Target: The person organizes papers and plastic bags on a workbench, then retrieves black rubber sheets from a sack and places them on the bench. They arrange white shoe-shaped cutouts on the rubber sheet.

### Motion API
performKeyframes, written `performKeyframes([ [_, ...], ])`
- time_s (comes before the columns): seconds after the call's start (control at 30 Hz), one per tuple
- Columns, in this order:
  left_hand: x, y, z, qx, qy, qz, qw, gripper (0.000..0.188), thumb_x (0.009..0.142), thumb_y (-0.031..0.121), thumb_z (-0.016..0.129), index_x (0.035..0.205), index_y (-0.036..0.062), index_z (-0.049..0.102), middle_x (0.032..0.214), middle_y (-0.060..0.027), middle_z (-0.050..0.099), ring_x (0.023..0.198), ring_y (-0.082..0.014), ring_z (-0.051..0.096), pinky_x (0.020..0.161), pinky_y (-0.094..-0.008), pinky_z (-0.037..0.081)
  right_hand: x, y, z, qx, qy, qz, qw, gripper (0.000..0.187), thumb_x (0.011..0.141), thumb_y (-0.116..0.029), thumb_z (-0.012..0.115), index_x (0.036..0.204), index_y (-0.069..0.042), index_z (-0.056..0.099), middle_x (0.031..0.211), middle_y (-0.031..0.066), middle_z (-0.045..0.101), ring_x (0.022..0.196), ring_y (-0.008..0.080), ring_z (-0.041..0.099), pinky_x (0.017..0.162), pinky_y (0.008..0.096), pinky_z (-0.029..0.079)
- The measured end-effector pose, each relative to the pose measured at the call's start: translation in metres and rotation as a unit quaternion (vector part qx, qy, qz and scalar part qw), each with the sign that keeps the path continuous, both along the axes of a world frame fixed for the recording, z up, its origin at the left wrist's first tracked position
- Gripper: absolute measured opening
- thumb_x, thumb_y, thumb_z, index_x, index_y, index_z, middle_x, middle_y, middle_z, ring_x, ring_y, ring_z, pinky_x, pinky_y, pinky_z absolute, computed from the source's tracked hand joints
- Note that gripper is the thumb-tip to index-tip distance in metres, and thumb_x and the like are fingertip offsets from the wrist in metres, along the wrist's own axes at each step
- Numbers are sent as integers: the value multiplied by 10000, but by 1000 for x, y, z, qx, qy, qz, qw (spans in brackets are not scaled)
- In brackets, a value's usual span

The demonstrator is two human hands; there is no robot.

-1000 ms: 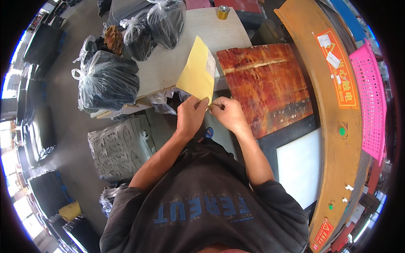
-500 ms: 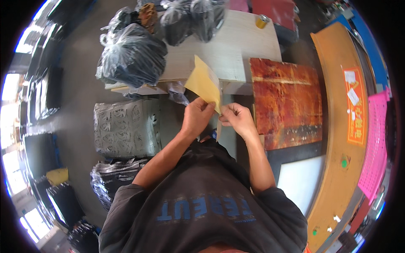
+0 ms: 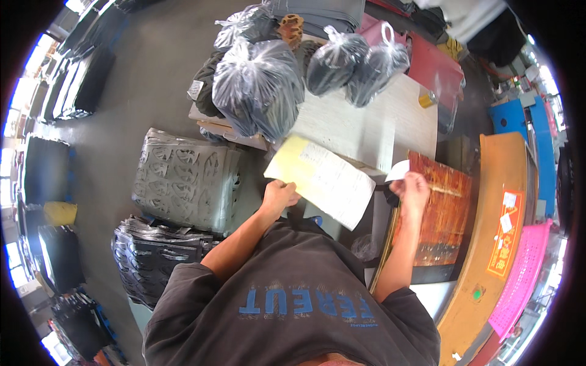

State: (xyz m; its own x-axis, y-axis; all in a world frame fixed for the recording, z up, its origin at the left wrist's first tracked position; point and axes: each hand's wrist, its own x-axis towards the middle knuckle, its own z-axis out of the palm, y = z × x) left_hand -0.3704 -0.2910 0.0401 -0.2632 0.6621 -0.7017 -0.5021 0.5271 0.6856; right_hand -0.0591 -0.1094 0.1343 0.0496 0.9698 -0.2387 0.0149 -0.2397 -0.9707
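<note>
Head view: sheet and slip, apart.
Your left fingers pinch the yellow-and-white sheet; your right fingers grip the white slip.

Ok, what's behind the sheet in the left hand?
Past the upper edge of the sheet, the pale tabletop shows; below it, something small and blue, too partial to name. Whatever lies directly behind the sheet is covered.

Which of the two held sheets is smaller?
The white piece in the right hand, small and curved. The other, a far larger yellow-and-white sheet, is held at its edge by the left hand.
</note>
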Motion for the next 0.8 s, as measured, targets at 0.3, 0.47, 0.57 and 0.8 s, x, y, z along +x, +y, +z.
performKeyframes([
  [0.3,-85,-13,-49,18,24,-31,999,227,940,115,611,1027,-84,679,861,-126,725,729,-173,701,644,-293,572,-317,72,69,344,-412,176,825,257,922,-248,694,1055,-28,712,944,166,725,892,303,714,818,395,556],
  [0.47,-124,-18,-39,15,16,-18,1000,219,926,96,600,1013,-78,700,850,-112,728,697,-152,691,638,-286,570,-373,53,45,265,-316,281,867,222,938,-247,725,977,-29,740,860,53,714,798,195,671,750,341,538],
  [0.57,-136,-23,-39,-33,20,-14,999,225,932,110,609,1005,-83,698,859,-117,736,715,-158,703,645,-280,574,-349,69,52,165,-205,170,950,273,945,-252,748,1071,-10,731,854,7,700,782,120,628,745,285,520],
  [0.8,-139,-14,-55,-16,24,-87,996,260,952,160,623,988,-90,685,836,-122,740,685,-151,689,616,-275,561,-424,31,-27,149,-361,135,911,714,953,-393,660,1454,75,463,1355,347,574,1287,465,556,1085,451,450],
])
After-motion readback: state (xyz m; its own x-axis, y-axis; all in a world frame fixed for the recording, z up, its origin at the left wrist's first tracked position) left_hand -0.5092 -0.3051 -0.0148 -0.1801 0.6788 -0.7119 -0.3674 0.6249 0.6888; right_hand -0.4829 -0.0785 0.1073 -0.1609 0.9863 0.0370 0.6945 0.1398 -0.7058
